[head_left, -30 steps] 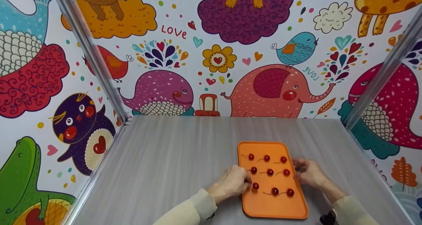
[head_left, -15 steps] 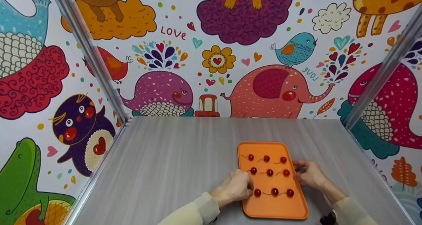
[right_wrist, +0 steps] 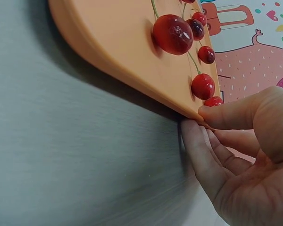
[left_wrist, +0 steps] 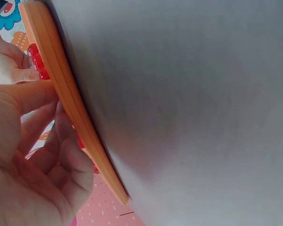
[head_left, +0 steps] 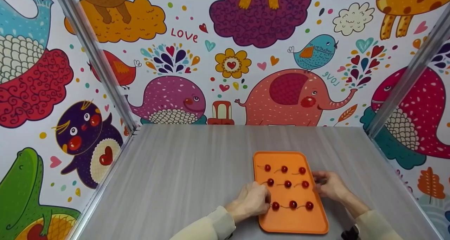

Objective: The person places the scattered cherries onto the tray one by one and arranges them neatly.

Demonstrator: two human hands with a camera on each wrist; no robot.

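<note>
An orange tray [head_left: 293,224] lies on the table, bearing cherries with stems in three rows. My left hand [head_left: 250,201] reaches over its left edge and pinches the front-left cherry [head_left: 275,206] by the stem; the fingertips are hidden behind the rim in the left wrist view. The cherry's round body sits on the tray just beyond my fingers. At the opposite edge my right hand [head_left: 330,186] grips the tray's rim, thumb on top and fingers against its outer side. In the right wrist view a red cherry [right_wrist: 203,86] stands close to that thumb.
The grey wood-grain table [head_left: 182,169] spreads left of the tray and behind it. Printed cartoon walls enclose the table, with a metal post [head_left: 98,57] at the back left and another metal post [head_left: 397,78] at the back right.
My left hand has moved slightly toward me and to the right, and the front-left cherry has shifted with it into line with the front row. My right hand and the tray stay put.
</note>
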